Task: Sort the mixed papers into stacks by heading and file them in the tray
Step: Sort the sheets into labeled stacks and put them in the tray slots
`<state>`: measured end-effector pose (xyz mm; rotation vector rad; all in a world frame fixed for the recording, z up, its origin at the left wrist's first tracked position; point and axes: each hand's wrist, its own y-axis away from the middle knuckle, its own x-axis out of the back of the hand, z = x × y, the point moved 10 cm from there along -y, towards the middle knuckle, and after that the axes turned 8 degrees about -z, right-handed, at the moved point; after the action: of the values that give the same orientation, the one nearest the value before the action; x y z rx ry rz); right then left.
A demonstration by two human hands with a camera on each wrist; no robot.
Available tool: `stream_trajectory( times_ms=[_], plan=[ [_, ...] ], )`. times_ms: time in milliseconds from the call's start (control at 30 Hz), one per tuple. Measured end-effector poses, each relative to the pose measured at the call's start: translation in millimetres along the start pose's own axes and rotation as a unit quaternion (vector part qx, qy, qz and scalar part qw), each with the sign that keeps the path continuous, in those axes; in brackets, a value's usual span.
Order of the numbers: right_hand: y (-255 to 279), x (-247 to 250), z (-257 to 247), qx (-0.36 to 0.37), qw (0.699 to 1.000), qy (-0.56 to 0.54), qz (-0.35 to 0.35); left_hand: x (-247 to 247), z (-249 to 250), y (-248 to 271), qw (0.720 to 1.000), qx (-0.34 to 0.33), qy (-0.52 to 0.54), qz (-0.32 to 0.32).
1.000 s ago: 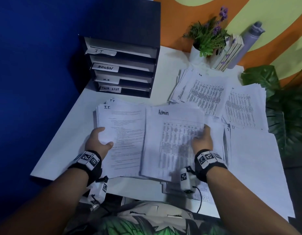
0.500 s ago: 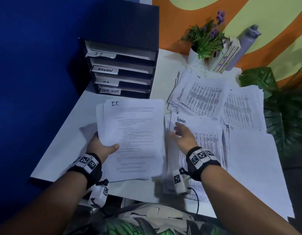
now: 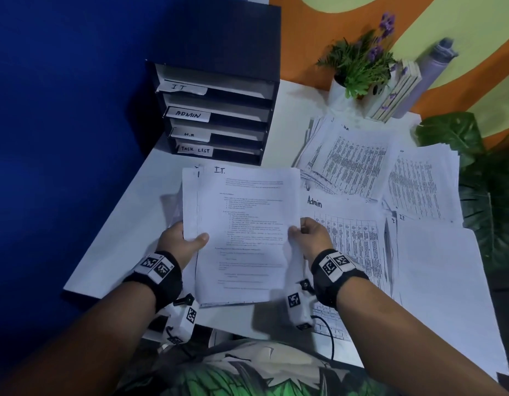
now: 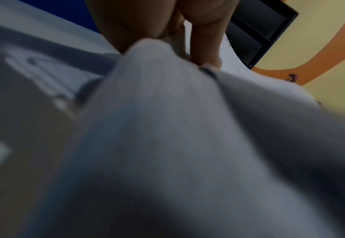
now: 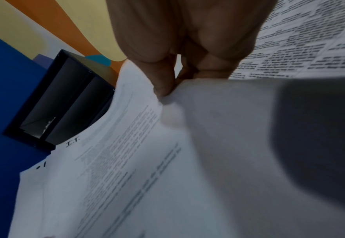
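Item: your white printed paper stack headed "I.T." [image 3: 241, 232], now lifted off the white bench [image 3: 127, 224] since your right hand [image 3: 311, 238] left the "Admin" sheets [image 3: 347, 232], both it and your left hand [image 3: 180, 238] pinching its thin, limp side edges, ready for the black four-slot tray [image 3: 216, 115].

A white rectangular table [image 3: 127, 227] is seen against a blue wall; a black four-slot paper tray [image 3: 219, 115] is stood at its far left corner; a white pot of purple-flowered greenery [image 3: 359, 72], a few upright books [image 3: 396, 92] and a grey bottle [image 3: 430, 72] are set along the far edge; white printed paper stacks, one headed "Admin" [image 3: 350, 235], one headed "H.R" [image 3: 347, 158], are spread over its right half.
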<state>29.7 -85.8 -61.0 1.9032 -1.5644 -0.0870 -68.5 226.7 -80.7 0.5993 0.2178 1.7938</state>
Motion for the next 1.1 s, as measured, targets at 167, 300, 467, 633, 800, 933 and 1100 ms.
stream_trajectory(
  times_ms=[167,300,467,633,800,933,1100],
  plan=[
    [3.4,5.6,-11.9,0.03,0.999,-0.017,0.007,1.5,7.5,-4.7,0.999,-0.02,0.015,0.024],
    [2.7,8.4,-9.9,0.022,0.999,0.021,0.015,1.2,3.5,-9.8,0.999,-0.04,-0.021,0.005],
    [-1.1,12.9,2.3,0.001,0.995,0.093,0.04,1.4,-0.7,-8.2,0.998,-0.032,-0.05,-0.001],
    [-4.5,14.0,14.9,-0.033,0.997,0.067,0.035,5.4,-8.7,-9.1,0.996,0.01,-0.088,0.004],
    [-8.4,-0.4,32.3,-0.063,0.997,-0.035,0.009,-3.7,-13.8,-10.8,0.999,0.04,-0.025,-0.021],
    [-8.6,-6.4,32.1,-0.06,0.997,-0.052,-0.007,-8.4,-10.9,-12.1,0.995,0.047,-0.082,-0.03],
    [-8.9,-10.1,25.9,-0.04,0.996,-0.067,-0.03,-0.3,-5.3,-9.7,0.992,0.058,-0.114,-0.001]
  ],
)
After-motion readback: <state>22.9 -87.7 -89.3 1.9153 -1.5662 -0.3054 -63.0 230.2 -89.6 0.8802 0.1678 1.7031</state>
